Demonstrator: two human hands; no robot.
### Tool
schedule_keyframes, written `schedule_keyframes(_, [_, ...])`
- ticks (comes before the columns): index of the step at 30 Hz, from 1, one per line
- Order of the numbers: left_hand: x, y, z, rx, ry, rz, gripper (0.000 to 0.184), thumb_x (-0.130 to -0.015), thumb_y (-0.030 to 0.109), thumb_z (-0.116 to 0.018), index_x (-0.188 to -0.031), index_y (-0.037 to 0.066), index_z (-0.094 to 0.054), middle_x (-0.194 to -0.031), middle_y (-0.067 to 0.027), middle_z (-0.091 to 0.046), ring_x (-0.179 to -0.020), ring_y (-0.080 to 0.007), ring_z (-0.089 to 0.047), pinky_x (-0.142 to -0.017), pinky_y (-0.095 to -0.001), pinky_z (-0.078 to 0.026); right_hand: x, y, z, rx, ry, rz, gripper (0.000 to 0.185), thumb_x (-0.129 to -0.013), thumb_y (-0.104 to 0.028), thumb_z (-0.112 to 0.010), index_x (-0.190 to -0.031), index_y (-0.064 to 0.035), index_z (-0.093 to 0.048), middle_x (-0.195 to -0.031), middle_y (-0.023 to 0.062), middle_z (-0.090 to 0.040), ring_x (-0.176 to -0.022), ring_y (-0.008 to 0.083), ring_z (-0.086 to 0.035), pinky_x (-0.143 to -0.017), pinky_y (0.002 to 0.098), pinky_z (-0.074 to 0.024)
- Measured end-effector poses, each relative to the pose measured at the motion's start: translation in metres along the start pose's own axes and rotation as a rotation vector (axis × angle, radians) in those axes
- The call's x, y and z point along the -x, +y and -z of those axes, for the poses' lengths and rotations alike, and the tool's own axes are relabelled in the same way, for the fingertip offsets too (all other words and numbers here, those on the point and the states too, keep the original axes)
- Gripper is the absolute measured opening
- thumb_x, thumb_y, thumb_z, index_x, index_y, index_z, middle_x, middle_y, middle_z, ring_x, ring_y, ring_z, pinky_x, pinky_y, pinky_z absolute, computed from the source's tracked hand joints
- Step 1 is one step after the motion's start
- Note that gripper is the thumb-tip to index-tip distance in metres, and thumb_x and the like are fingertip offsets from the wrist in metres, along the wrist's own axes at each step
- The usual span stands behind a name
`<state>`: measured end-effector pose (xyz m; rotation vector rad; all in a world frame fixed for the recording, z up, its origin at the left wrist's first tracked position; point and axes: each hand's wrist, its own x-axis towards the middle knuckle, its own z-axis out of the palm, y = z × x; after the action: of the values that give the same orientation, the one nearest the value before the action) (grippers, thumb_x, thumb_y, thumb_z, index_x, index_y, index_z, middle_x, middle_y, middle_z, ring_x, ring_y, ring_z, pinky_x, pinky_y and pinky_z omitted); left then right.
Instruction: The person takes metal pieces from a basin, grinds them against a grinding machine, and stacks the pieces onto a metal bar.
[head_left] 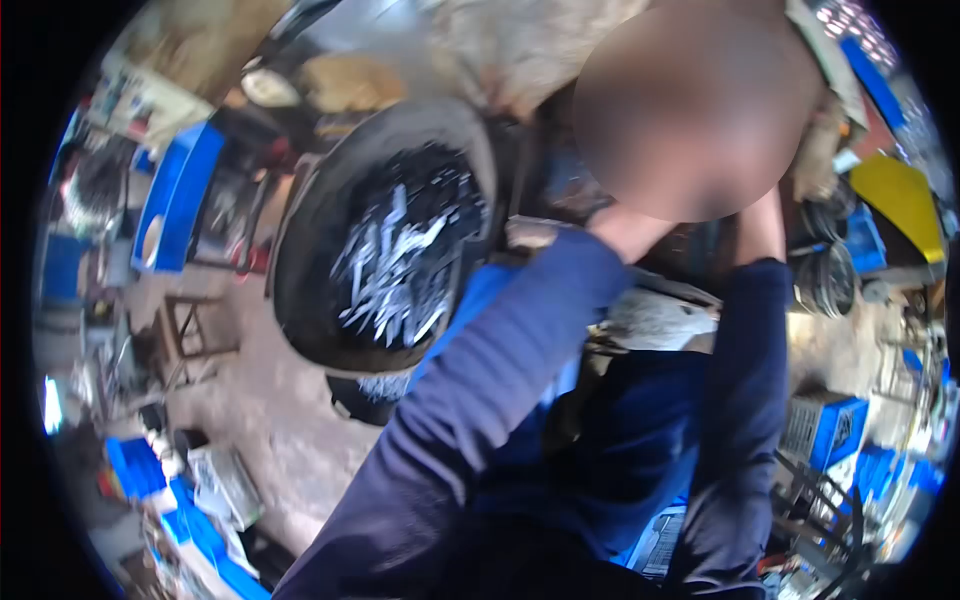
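Note:
Both my arms, in dark blue sleeves, reach forward to a dark work surface at the upper right. A round blurred patch covers most of both hands. Of my left hand (630,232) only the wrist and its back edge show, above the dark surface. My right hand (762,228) likewise shows just its wrist, to the right of the left one. Fingers, and anything they hold, are hidden. Left of my left arm stands a large dark tub (300,310) holding many thin, shiny metal strips (395,265).
Below the tub is another container (375,385) with small metal pieces. A blue bin (178,200) and a wooden stool (195,335) stand left. On the right are a yellow panel (900,205), dark round cans (825,280) and a blue crate (828,430).

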<state>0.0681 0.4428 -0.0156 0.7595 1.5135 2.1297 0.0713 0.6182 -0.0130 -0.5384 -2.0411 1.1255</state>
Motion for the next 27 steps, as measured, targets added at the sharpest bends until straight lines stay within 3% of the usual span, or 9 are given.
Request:
schedule_keyframes(1, [-0.002, -0.005, -0.004, 0.006, 0.031, -0.050, 0.033, -0.088, 0.027, -0.062, -0.073, -0.001, -0.070, -0.063, -0.0103, -0.065, -0.062, -0.0157, -0.060, -0.060, -0.0344, -0.048, 0.001, 0.004, -0.004, -0.125, 0.016, 0.054, 0.033, -0.092, -0.029, -0.069, -0.109, -0.0009, -0.069, -0.098, 0.0095, -0.074, -0.089, 0.0127, -0.066, -0.081, 0.0249, -0.0492])
schedule_keyframes(2, [-0.002, 0.006, -0.002, -0.078, 0.019, 0.055, 0.039, -0.087, 0.034, -0.060, -0.073, -0.001, -0.068, -0.064, -0.0176, -0.064, -0.062, -0.0260, -0.064, -0.062, -0.0378, -0.049, 0.002, -0.009, -0.002, -0.012, 0.034, 0.003, 0.025, -0.090, -0.025, -0.073, -0.101, -0.0025, -0.071, -0.090, 0.0046, -0.074, -0.081, 0.0101, -0.065, -0.074, 0.0231, -0.0493])
schedule_keyframes(3, [-0.004, -0.001, -0.004, -0.118, 0.027, 0.040, 0.041, -0.085, 0.037, -0.058, -0.073, -0.002, -0.066, -0.070, -0.0236, -0.065, -0.070, -0.0381, -0.066, -0.065, -0.0442, -0.050, 0.002, -0.012, 0.000, 0.074, 0.028, -0.018, 0.031, -0.089, -0.032, -0.071, -0.103, -0.0039, -0.072, -0.092, 0.0044, -0.074, -0.083, 0.0107, -0.064, -0.075, 0.0247, -0.0489])
schedule_keyframes(4, [-0.003, -0.001, -0.006, -0.106, 0.052, 0.001, 0.036, -0.084, 0.034, -0.059, -0.076, 0.000, -0.067, -0.078, -0.0256, -0.067, -0.079, -0.0437, -0.066, -0.070, -0.0500, -0.051, -0.006, 0.000, 0.005, 0.104, -0.020, -0.056, 0.036, -0.089, -0.036, -0.069, -0.104, -0.0039, -0.072, -0.093, 0.0030, -0.074, -0.082, 0.0110, -0.062, -0.075, 0.0262, -0.0480])
schedule_keyframes(8, [0.009, 0.016, -0.004, -0.147, 0.102, -0.009, 0.026, -0.083, 0.025, -0.056, -0.082, 0.000, -0.065, -0.082, -0.0273, -0.066, -0.081, -0.0464, -0.065, -0.076, -0.0538, -0.052, -0.004, -0.003, 0.007, 0.094, -0.040, -0.116, 0.039, -0.090, -0.042, -0.069, -0.104, -0.0054, -0.073, -0.087, -0.0024, -0.067, -0.078, 0.0107, -0.057, -0.074, 0.0256, -0.0445])
schedule_keyframes(12, [0.007, 0.011, -0.004, -0.223, 0.161, -0.088, 0.023, -0.085, 0.019, -0.056, -0.088, -0.002, -0.064, -0.079, -0.0280, -0.065, -0.079, -0.0477, -0.063, -0.072, -0.0547, -0.050, -0.010, 0.008, 0.006, 0.100, -0.035, -0.045, 0.036, -0.092, -0.040, -0.069, -0.104, -0.0069, -0.073, -0.087, -0.0026, -0.067, -0.074, 0.0088, -0.054, -0.069, 0.0246, -0.0424])
schedule_keyframes(21, [0.003, 0.006, -0.002, -0.266, 0.170, -0.080, 0.024, -0.080, 0.020, -0.057, -0.084, -0.002, -0.064, -0.079, -0.0284, -0.065, -0.080, -0.0479, -0.064, -0.074, -0.0561, -0.050, 0.001, -0.009, 0.001, -0.068, 0.010, -0.132, 0.030, -0.090, -0.032, -0.075, -0.108, -0.0079, -0.069, -0.084, -0.0039, -0.068, -0.056, 0.0015, -0.043, -0.049, 0.0211, -0.0320])
schedule_keyframes(27, [0.001, 0.007, 0.000, -0.274, 0.147, -0.033, 0.026, -0.079, 0.023, -0.058, -0.086, -0.001, -0.066, -0.078, -0.0265, -0.066, -0.080, -0.0463, -0.064, -0.074, -0.0544, -0.051, 0.004, -0.013, -0.002, -0.133, 0.011, -0.173, 0.030, -0.091, -0.028, -0.074, -0.110, -0.0065, -0.067, -0.086, -0.0024, -0.069, -0.057, 0.0018, -0.044, -0.049, 0.0209, -0.0322])
